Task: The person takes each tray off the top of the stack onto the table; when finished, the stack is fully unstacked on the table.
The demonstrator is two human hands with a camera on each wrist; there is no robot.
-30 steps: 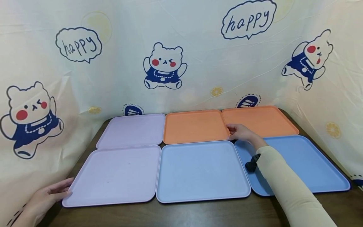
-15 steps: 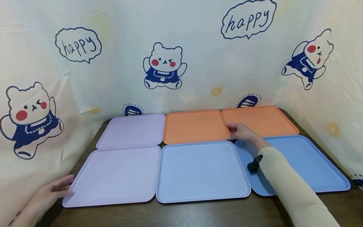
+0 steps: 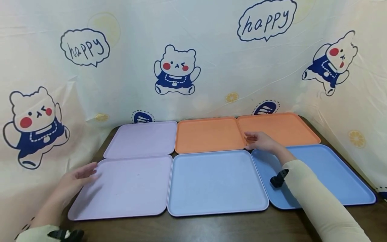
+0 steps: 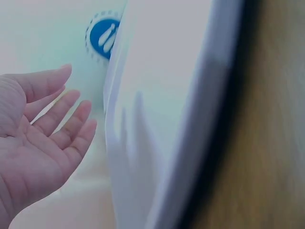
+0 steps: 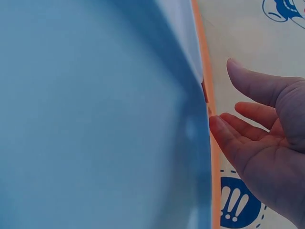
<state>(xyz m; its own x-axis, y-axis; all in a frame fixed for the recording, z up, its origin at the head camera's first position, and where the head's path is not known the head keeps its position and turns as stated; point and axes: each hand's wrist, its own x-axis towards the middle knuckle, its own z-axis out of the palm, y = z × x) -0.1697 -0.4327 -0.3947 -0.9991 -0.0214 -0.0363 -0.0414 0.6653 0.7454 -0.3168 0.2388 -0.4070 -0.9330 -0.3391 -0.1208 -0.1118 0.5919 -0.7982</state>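
Observation:
My left hand [image 3: 72, 183] hovers over the left side of the front lilac tray [image 3: 130, 188], casting a shadow on it. Its fingers are loosely bent and hold nothing in the left wrist view, where the hand [image 4: 43, 148] shows its palm. At the back, my right hand [image 3: 262, 141] lies where the middle orange tray [image 3: 208, 136] meets the right orange tray [image 3: 281, 127]. In the right wrist view that hand [image 5: 267, 148] has thumb and fingers spread apart with nothing between them. Whether its fingertips touch a tray is hard to tell.
A second lilac tray [image 3: 142, 139] lies back left. A light blue tray [image 3: 217, 183] sits front centre, and a deeper blue tray [image 3: 323, 174] front right, under my right forearm. The dark wooden table [image 3: 193, 230] shows along the front. A printed cloth [image 3: 211, 67] hangs behind.
My left hand has left the front lilac tray's left edge and moved up, inward and farther back. The right hand stays nearly in place, its forearm shifting slightly right. The trays have not moved.

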